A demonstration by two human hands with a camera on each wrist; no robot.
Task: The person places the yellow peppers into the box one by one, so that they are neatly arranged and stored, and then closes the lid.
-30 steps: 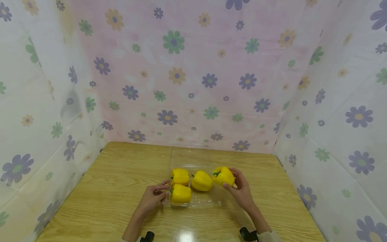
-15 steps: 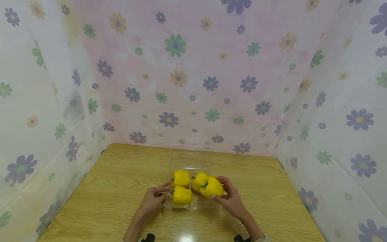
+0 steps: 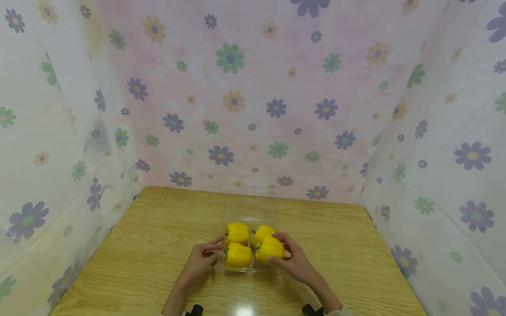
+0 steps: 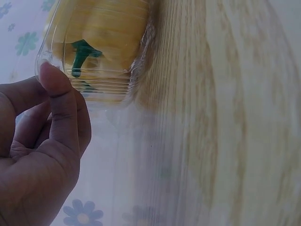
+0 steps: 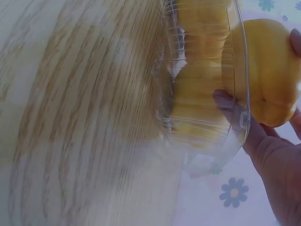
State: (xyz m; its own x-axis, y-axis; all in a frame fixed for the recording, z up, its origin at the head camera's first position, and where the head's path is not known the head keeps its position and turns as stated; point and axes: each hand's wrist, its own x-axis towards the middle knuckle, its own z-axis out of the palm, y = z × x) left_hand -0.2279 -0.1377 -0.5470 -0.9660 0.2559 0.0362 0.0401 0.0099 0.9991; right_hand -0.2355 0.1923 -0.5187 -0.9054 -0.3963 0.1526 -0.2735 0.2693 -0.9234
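Note:
A clear plastic clamshell container point(image 3: 251, 207) lies on the table with its lid folded back. Yellow bell peppers with green stems sit inside: a back left pepper point(image 3: 237, 232), a front left pepper point(image 3: 239, 255) and a back right pepper point(image 3: 262, 231). My left hand point(image 3: 198, 260) pinches the container's left rim, its thumb point(image 4: 56, 80) on the edge in the left wrist view. With thumb and fingers spread round it, my right hand point(image 3: 295, 262) grips another yellow bell pepper point(image 3: 270, 249) over the front right part. In the right wrist view, that held pepper point(image 5: 270, 70) still rises above the rim.
The wooden table point(image 3: 166, 224) reaches to a flowered cloth backdrop point(image 3: 253, 87) behind. Flowered cloth also hangs at the left side point(image 3: 59, 175) and right side point(image 3: 442, 184). Dark wrist-camera mounts point(image 3: 196, 310) show near the bottom edge.
My right hand has carried its bell pepper left and forward-down, from beside the container to over its front right part. The left hand stays at the left rim.

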